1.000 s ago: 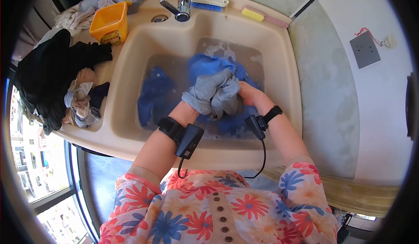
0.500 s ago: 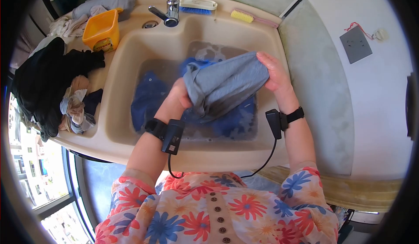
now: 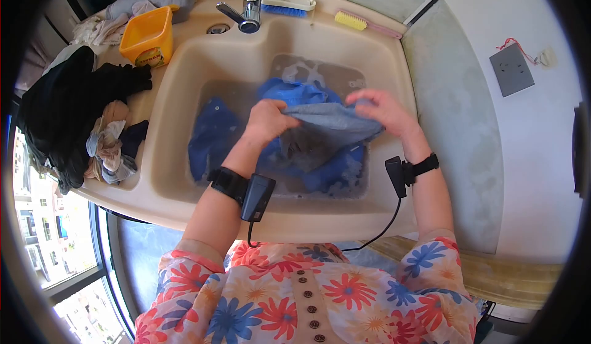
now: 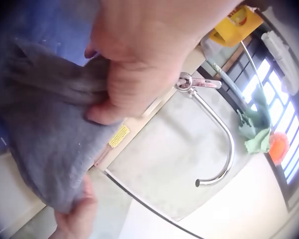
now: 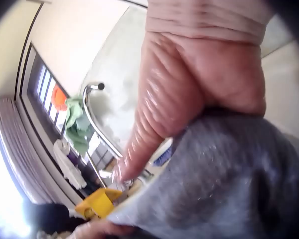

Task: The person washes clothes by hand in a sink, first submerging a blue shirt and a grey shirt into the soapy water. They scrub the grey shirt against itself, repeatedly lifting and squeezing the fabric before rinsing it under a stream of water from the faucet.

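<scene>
A wet grey cloth garment [image 3: 335,121] stretches between both hands over the sink [image 3: 184,178]. My left hand [image 3: 266,122] grips its left end, with thumb and fingers pinching the fabric in the left wrist view. At the other end, my right hand [image 3: 391,115] holds the garment's edge; in the right wrist view its thumb extends along the cloth [image 5: 214,169] while the other fingers are hidden behind it. Blue fabric [image 3: 295,91] lies below in cloudy, soapy water, and another blue piece [image 3: 212,134] is submerged at the left.
A chrome faucet [image 3: 249,14] stands at the sink's back. Behind the basin lie a white brush with blue bristles [image 3: 286,3] and a pink-handled brush [image 3: 351,20]. On the left ledge are a yellow tub [image 3: 148,36], black clothing [image 3: 68,110] and small garments [image 3: 111,141].
The bunched grey garment was spread out between the hands and raised, then lowered a little. My right hand moved out to the right, and its fingers shifted on the cloth.
</scene>
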Demonstrator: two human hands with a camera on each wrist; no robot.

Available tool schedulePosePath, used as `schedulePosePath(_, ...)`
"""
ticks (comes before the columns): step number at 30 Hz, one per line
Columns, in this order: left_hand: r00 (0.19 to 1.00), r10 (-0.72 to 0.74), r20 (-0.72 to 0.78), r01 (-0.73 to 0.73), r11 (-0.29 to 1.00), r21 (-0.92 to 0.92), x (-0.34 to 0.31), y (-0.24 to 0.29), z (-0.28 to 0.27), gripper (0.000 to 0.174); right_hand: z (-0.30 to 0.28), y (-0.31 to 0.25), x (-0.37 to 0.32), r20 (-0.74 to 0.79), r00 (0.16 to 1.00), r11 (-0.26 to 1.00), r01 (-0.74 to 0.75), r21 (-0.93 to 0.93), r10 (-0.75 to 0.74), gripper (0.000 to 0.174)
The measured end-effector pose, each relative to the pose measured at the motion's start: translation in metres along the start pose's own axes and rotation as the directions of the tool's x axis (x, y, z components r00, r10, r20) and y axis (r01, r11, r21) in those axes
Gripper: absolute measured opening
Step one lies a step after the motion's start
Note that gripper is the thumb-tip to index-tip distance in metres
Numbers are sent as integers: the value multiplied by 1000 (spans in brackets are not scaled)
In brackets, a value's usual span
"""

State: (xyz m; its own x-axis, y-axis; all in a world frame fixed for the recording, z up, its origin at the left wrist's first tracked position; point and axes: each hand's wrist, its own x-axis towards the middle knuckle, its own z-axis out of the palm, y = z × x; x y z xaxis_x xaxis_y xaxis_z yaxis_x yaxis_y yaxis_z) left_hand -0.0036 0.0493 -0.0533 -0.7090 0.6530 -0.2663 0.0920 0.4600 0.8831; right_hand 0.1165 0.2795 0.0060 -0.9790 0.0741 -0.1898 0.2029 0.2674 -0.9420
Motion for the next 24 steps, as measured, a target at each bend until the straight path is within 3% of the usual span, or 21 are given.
schedulePosePath(1,999,-38,-35,21,919,-393,0,-1,-1,36,5,0,0,1,1000,1000,-2,1,2,27)
schedulePosePath(2,999,-45,8,40,770,-637,0,-1,-3,27,12,0,1,165,970,919,-105,-380,178,26)
schedulePosePath(3,999,-43,9,38,770,-637,3,-4,-3,27,16,1,1,241,888,693,-112,-712,392,25)
schedulePosePath(4,996,-28,81,81,594,-800,7,-10,-3,19,21,8,-3,221,931,859,-151,-489,290,17)
schedulePosePath(5,990,1,144,133,384,-914,9,-16,-4,12,22,11,0,225,930,859,-148,-491,289,17)
schedulePosePath(6,990,-4,138,129,383,-915,7,-11,-4,12,24,13,3,152,973,978,-151,-144,173,17)
schedulePosePath(7,973,-91,214,231,275,-933,2,0,-1,16,26,14,4,36,995,970,-98,221,92,18)
schedulePosePath(8,940,-162,299,324,158,-933,-1,7,3,19,30,13,11,21,995,883,-92,459,93,22)
schedulePosePath(9,940,-160,301,325,159,-932,0,9,7,19,34,15,18,17,995,884,-91,459,93,22)
schedulePosePath(11,921,-114,373,381,62,-922,3,4,16,29,47,28,37,-120,976,768,-67,637,184,21)
schedulePosePath(12,948,-126,291,303,94,-948,12,-9,24,28,58,31,45,-119,976,767,-67,638,184,21)
schedulePosePath(14,950,-196,242,262,83,-961,17,-20,30,25,84,34,62,-301,942,919,-16,394,146,22)
schedulePosePath(15,946,-261,194,219,71,-973,18,-23,31,22,99,29,66,-299,952,982,0,187,57,20)
schedulePosePath(16,944,-266,196,221,68,-973,14,-26,30,22,121,16,63,-340,910,968,195,-157,-238,18)
schedulePosePath(17,972,-122,201,201,-13,-980,6,-29,29,21,140,-7,53,-279,909,932,231,-281,-309,22)
schedulePosePath(18,982,26,188,190,-93,-977,1,-31,29,21,154,-9,53,-278,910,932,228,-281,-307,22)
schedulePosePath(20,988,5,152,150,-177,-973,-2,-30,34,22,170,-11,54,-232,739,700,417,-579,-633,20)
schedulePosePath(21,993,-19,116,107,-259,-960,-3,-27,38,23,163,-6,62,-227,741,700,419,-578,-632,20)
schedulePosePath(22,919,-386,86,160,165,-973,-4,-3,34,24,148,5,76,-304,829,777,226,-588,-470,23)
schedulePosePath(23,877,-450,168,275,185,-943,1,1,34,22,136,16,86,-384,874,813,20,-582,-297,27)
schedulePosePath(24,889,-408,208,285,138,-949,4,3,34,22,133,11,86,-365,865,785,50,-618,-343,29)
